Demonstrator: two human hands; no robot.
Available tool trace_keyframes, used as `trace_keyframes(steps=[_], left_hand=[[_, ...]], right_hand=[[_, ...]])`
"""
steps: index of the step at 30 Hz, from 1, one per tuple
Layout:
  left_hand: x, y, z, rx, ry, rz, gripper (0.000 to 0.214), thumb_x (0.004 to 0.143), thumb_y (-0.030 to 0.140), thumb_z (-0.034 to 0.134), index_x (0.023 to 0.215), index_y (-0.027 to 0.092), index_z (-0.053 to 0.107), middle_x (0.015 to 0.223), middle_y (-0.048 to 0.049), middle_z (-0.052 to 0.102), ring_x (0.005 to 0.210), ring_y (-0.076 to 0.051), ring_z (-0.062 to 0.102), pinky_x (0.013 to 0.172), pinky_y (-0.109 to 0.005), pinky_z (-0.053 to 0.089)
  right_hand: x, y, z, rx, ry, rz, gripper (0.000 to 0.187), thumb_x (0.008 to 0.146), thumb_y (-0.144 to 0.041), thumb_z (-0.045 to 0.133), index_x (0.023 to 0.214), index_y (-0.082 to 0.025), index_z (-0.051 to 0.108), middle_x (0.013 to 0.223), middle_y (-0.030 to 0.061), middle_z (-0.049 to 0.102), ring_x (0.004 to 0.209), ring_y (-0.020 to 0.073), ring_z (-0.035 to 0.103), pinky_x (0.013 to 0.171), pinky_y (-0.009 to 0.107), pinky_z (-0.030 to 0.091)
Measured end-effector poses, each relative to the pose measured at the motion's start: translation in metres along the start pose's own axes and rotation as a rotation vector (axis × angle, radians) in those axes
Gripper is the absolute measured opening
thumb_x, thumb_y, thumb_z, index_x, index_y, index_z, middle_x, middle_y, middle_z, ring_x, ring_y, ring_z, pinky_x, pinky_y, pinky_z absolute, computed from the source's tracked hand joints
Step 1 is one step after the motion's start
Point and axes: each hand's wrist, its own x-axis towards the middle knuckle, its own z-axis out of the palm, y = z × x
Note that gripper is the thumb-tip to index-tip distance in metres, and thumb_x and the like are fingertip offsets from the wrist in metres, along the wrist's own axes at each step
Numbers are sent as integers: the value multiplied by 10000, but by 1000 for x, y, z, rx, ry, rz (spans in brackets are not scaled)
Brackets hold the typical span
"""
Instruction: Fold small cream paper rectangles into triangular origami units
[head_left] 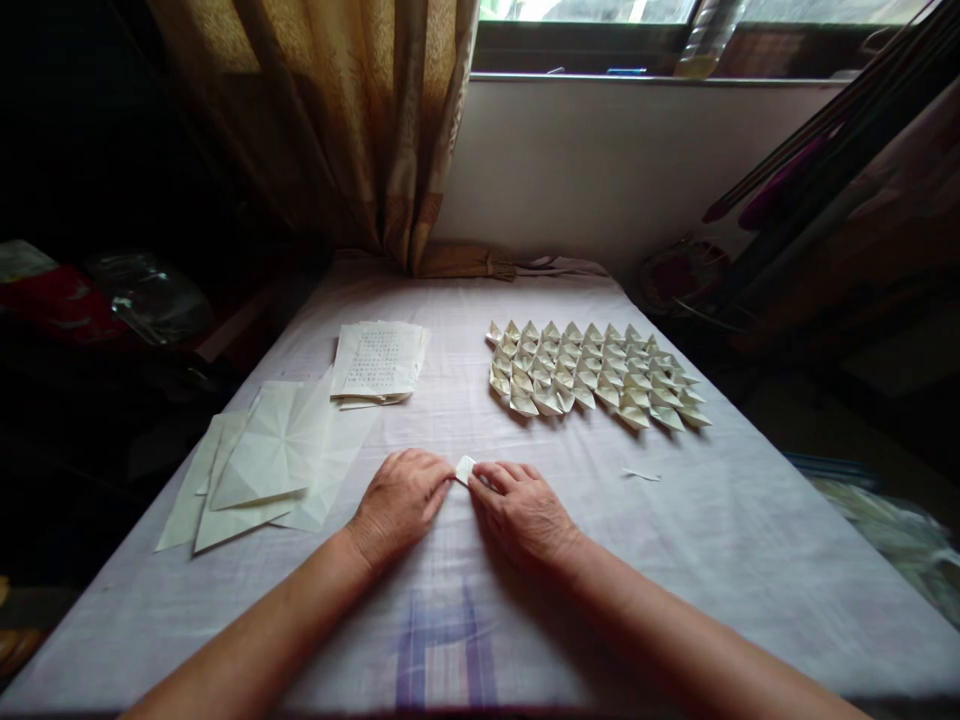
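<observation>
A small folded piece of white paper (465, 468) lies on the cloth-covered table (750, 560), pinched between both hands. My left hand (401, 500) presses its fingertips on the paper's left side. From the right, my right hand (521, 510) holds it with curled fingers. Most of the paper is hidden under the fingers. Beyond my right hand, several small folded paper pieces (592, 375) are laid out in overlapping rows.
Creased flat sheets (262, 465) lie at the left. A stack of printed pages (379, 362) sits behind them. A thin paper scrap (640, 475) lies right of my hands. A curtain (360, 130) hangs at the table's far edge. Dark clutter flanks both sides.
</observation>
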Motion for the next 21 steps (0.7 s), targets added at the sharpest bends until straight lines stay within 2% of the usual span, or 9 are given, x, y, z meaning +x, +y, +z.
trace_keyframes(steps=[3,7,12,18,21], left_hand=[[6,1,4,-47,60,-186,132,910,300,578,927,205,668,969,-42,680,969,-227,576,874,-372,421],[14,14,12,-58,60,-294,169,861,371,648,911,209,648,972,-43,654,973,-241,549,865,-378,400],[21,22,17,-138,40,-400,105,830,308,671,886,226,636,1048,-31,653,1050,-237,540,906,-385,369],[23,24,26,-383,142,-490,140,724,156,701,827,231,641,1134,-20,667,1149,-252,530,1026,-439,301],[21,23,29,-559,212,-466,124,702,141,686,775,225,634,950,-9,706,1011,-239,590,1022,-447,318]], right_hand=[[-6,-3,4,87,78,104,297,921,-169,525,1195,-220,628,1206,81,650,1031,241,566,848,359,417],[-10,-5,6,169,150,173,292,918,-186,523,1177,-245,644,1209,86,643,1047,244,563,865,364,425],[-10,-1,8,313,225,185,275,923,-157,493,1138,-238,644,1164,69,673,1042,217,582,899,352,429],[-5,2,14,330,230,361,303,852,-211,584,1150,-166,616,1054,104,684,964,246,586,850,361,440],[2,2,12,333,194,420,119,826,-275,639,898,-187,677,919,79,685,887,230,584,787,324,427]])
